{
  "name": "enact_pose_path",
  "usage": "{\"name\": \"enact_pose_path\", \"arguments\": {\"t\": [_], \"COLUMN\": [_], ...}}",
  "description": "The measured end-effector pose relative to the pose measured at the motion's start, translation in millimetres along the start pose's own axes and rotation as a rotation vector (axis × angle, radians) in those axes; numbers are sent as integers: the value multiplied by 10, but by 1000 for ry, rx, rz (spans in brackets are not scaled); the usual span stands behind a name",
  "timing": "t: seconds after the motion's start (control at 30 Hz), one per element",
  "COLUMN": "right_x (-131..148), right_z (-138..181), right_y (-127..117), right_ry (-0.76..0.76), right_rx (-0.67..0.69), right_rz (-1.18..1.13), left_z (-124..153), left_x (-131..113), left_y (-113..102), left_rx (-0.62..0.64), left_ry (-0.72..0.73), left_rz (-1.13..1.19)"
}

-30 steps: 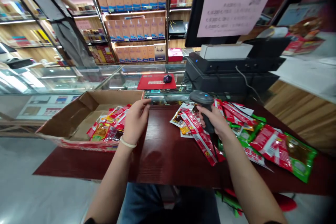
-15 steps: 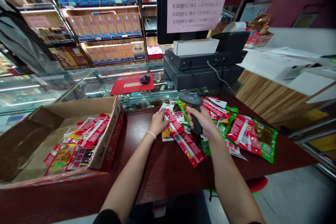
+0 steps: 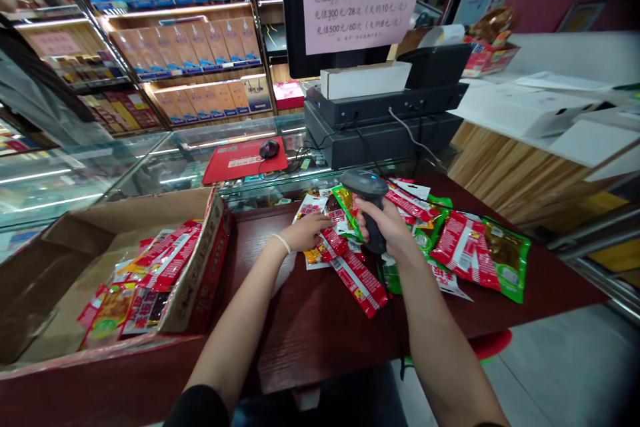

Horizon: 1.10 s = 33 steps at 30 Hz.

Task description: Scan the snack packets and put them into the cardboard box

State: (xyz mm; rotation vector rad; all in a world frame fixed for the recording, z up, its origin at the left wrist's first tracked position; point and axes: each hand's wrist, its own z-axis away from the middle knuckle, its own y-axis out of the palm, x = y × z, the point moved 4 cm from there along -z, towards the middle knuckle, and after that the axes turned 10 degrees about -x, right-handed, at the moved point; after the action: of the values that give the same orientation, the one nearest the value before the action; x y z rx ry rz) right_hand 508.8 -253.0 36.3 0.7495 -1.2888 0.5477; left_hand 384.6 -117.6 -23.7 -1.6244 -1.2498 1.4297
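My right hand (image 3: 387,230) is closed around the grip of a black barcode scanner (image 3: 367,192), held upright over a pile of red and green snack packets (image 3: 450,240) on the dark red table (image 3: 320,320). My left hand (image 3: 306,232) reaches into the pile's left edge, its fingers pinching a red snack packet (image 3: 330,240) that lies on the heap. A long red packet (image 3: 359,283) lies nearest me, just below both hands.
A cardboard box (image 3: 100,227) holding several scanned-looking red packets stands at the left. Behind the table are a glass counter with a red mouse pad and mouse (image 3: 269,148), a black register unit (image 3: 383,123) with a paper notice, and shelves of boxes. A person stands far left.
My left hand left the cardboard box, crossed to the right and took hold of a red packet in the pile. The view swung right. The scanner hand stayed over the pile.
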Motion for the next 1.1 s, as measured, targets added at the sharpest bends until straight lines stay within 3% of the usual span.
{"name": "enact_pose_path", "arguments": {"t": [0.17, 0.27, 0.4, 0.5, 0.57, 0.67, 0.77, 0.87, 1.1], "right_x": [-29, -33, -13, -37, -80, -175, -257, -289, -341], "right_z": [-15, -10, 33, 67, 81, 94, 105, 115, 133], "right_y": [-8, -2, 56, 122, 175, 265, 347, 403, 473], "right_ry": [-20, -14, -37, -35, -34, -22, -19, -35, -7], "right_rx": [13, 10, 41, 60, 69, 90, 113, 140, 177], "right_rz": [-10, -18, -29, -26, -8, 29, 68, 99, 187], "left_z": [33, 134, 441, 730, 872, 995, 1037, 1036, 1067], "left_x": [18, 1, 92, 247, 333, 441, 523, 552, 495], "left_y": [-154, -304, -411, -248, -113, 5, 53, 90, 81], "left_rx": [-47, -193, -705, -1075, -1230, -1380, -1475, -1456, -1521], "left_ry": [-176, -288, -543, -770, -859, -897, -873, -860, -750], "left_rz": [-194, -72, 519, 1119, 1392, 1617, 1781, 1853, 1757]}}
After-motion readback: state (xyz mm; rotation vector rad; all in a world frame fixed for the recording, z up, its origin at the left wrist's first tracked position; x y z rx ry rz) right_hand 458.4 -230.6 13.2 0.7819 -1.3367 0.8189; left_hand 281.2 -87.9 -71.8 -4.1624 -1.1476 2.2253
